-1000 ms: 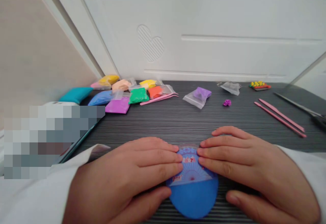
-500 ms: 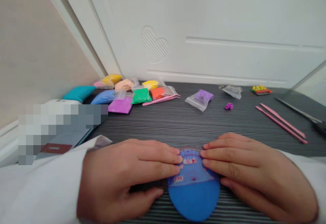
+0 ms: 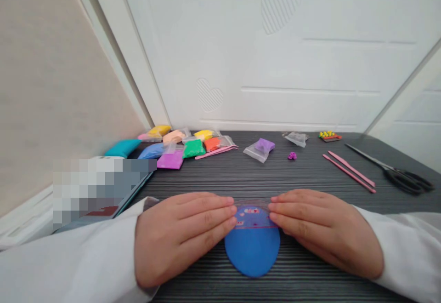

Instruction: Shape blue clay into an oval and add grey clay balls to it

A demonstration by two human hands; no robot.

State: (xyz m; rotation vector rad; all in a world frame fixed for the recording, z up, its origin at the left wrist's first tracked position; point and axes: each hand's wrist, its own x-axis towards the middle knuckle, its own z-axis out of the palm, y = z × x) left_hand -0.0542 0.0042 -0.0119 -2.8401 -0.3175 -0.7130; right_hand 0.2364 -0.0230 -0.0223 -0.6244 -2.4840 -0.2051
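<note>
I watch my two hands from far away. My left hand [image 3: 182, 234] and my right hand [image 3: 324, 229] are both open, with the fingers close together, and they are not gripping. They lie on the table from each side, and the fingertips press on a clear plastic sheet [image 3: 253, 215] with pink print. The sheet lies over the top part of a flat blue clay oval [image 3: 252, 251]. The oval sits on the dark ridged table [image 3: 310, 266], between my hands and close to me.

Far ahead, by the white door [image 3: 275, 87], lie soft bags of clay in many colors, like the green bag [image 3: 193, 148]. A purple bag [image 3: 259, 150] lies apart from them. On the right are two pink sticks [image 3: 348, 171] and black-handled scissors [image 3: 403, 181].
</note>
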